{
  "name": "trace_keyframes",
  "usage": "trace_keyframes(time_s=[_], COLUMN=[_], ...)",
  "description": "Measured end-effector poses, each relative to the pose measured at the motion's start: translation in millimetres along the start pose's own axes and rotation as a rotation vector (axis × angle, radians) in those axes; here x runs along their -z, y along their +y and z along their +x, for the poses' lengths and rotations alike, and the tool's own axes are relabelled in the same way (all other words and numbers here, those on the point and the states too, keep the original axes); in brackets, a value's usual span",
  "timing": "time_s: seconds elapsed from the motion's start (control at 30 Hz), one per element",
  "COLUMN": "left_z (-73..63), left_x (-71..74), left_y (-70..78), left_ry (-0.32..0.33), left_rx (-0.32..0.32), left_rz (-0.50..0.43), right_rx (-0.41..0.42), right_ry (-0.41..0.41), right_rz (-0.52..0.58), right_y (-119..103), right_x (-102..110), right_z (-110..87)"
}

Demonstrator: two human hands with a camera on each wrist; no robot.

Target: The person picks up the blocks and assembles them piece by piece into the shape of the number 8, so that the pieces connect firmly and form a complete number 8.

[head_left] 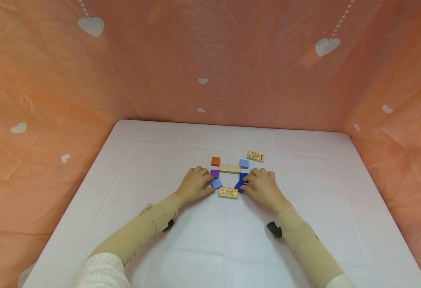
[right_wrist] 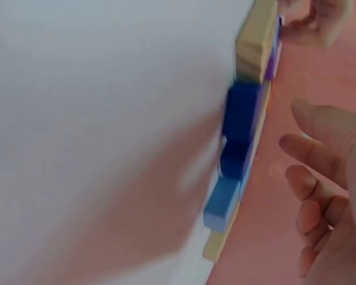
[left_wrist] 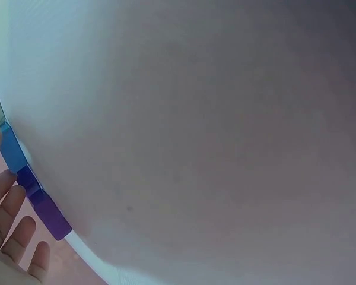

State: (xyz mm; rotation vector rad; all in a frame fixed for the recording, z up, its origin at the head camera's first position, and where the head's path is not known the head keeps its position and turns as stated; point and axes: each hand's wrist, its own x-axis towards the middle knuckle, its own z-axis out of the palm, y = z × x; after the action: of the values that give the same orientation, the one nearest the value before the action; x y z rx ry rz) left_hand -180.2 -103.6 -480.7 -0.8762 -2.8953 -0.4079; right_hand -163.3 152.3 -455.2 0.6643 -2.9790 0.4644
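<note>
Both hands sit loose, fingers relaxed: left hand (head_left: 194,185) touching the light blue block (head_left: 216,183), right hand (head_left: 262,187) against the dark blue block (head_left: 240,185). One careless nudge could probably scatter the little ring.

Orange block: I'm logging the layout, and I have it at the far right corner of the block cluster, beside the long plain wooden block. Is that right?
Not quite. The orange block sits at the far left corner of the cluster, beside the long plain wooden block. The far right corner holds a light blue block. The head view shows this.
</note>
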Motion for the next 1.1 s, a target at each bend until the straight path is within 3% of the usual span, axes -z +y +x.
trace_keyframes(time_s=[0.5,0.77,1.1], left_z=[-0.4,-0.6,0.2], left_x=[0.5,0.5,-0.8], left_y=[0.9,1.4,1.8], left_ry=[0.017,0.009,0.012], left_rx=[-0.002,0.0,-0.003], left_rz=[-0.011,-0.013,-0.001], right_rx=[-0.125,-0.173,-0.156], right_ry=[0.035,-0.006,-0.087], right_rz=[0.039,0.029,0.041], right_y=[24.2,37.3,47.5], right_x=[28.0,31.3,25.7], right_z=[12.9,20.6,23.1])
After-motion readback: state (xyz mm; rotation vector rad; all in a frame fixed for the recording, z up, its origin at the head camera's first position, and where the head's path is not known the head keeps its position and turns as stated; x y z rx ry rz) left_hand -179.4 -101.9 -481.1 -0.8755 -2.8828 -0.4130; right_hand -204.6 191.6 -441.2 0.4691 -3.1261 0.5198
